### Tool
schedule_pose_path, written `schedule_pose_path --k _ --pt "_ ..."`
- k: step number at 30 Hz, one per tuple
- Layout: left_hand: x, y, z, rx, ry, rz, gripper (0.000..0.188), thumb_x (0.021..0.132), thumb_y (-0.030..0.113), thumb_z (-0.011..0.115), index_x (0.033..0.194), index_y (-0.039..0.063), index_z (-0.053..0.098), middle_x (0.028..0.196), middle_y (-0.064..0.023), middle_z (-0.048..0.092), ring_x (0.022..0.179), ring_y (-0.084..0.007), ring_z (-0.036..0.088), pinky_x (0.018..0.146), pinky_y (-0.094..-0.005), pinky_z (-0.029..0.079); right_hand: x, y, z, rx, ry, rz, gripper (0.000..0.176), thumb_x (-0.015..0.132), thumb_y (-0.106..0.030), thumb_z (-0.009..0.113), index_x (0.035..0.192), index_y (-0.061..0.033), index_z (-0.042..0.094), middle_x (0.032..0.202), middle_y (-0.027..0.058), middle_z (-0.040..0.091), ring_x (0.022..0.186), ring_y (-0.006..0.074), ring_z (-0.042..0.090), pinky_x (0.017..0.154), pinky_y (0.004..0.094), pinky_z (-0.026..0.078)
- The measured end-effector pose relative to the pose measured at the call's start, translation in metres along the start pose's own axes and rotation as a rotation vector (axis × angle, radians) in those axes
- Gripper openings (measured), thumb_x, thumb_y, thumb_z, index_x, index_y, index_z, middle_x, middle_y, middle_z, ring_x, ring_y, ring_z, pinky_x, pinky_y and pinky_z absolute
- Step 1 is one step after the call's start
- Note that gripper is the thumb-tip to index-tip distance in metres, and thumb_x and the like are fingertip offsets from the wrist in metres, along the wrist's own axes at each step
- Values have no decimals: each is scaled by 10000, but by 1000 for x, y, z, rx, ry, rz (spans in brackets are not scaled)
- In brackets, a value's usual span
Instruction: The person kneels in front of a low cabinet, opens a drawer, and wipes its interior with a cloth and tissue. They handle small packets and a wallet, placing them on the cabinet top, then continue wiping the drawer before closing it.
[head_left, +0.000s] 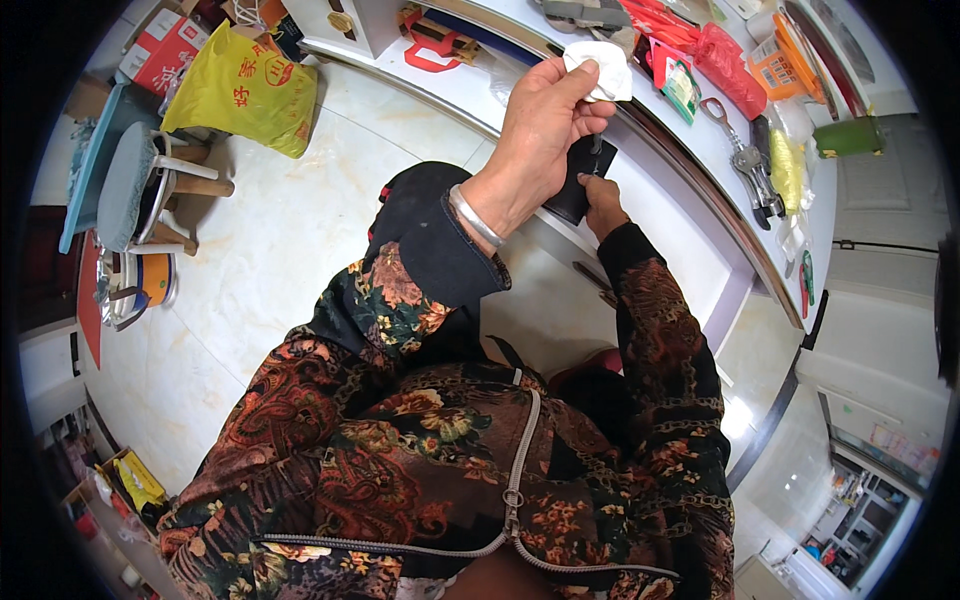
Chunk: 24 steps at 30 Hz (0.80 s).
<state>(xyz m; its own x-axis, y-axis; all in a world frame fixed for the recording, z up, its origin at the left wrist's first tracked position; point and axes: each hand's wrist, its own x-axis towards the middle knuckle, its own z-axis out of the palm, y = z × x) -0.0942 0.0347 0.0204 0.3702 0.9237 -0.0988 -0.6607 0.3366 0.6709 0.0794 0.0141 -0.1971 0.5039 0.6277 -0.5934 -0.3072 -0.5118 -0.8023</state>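
My left hand (536, 139), with a silver bangle at its wrist, pinches a folded white cloth or tissue (609, 73) between thumb and fingers, at the edge of the cabinet top. Below and to the right of it, my right hand (602, 204) grips the edge of a flat black item (576, 184), perhaps a pouch or box, over an open white drawer (675, 217). A small dark strap or cord (597, 144) shows at the upper end of the black item. The left hand hides part of this item.
On the cabinet top (784, 259) lie a corkscrew (746, 161), a red plastic bag (729, 67), an orange package (780, 64) and a green packet (681, 90). At the left stand a yellow bag (251, 90) and a stool with a grey-blue seat (124, 187).
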Motion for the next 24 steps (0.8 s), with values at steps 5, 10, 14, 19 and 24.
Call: schedule_pose_path --k 5,10,14,19,24 --pt "-2 0 2 14 -7 -16 242 885 210 559 1040 29 519 883 -53 600 713 -102 578 600 -201 490 10 7 -2 -246 94 15 400 708 -173 704 950 112 561 912 187 623 800 278 623 715 348 482" --pt "-2 1 2 29 -7 -24 237 887 209 555 1039 31 521 887 -53 603 711 -96 580 598 -192 489 14 10 -3 -545 143 -45 377 696 -179 725 932 76 579 897 169 633 786 285 623 702 351 487" --pt "-1 -1 0 24 -16 -22 229 888 207 554 1033 32 525 883 -48 605 712 -93 583 600 -191 493 -9 -8 -3 -844 110 -106 479 648 -271 744 936 78 589 967 244 617 898 355 612 789 379 485" --pt "-1 0 1 29 -8 -11 226 886 207 556 1030 34 528 880 -46 605 712 -96 584 606 -203 501 -27 -14 -17 -1010 218 -381 425 647 -307 713 842 55 606 876 221 633 874 342 618 759 379 495" --pt "-2 1 2 37 -11 -19 230 888 208 554 1036 34 526 888 -44 603 715 -99 584 611 -208 499 -24 -14 -27 -976 23 -315 358 671 -308 693 741 33 610 745 165 644 724 298 631 668 384 494"
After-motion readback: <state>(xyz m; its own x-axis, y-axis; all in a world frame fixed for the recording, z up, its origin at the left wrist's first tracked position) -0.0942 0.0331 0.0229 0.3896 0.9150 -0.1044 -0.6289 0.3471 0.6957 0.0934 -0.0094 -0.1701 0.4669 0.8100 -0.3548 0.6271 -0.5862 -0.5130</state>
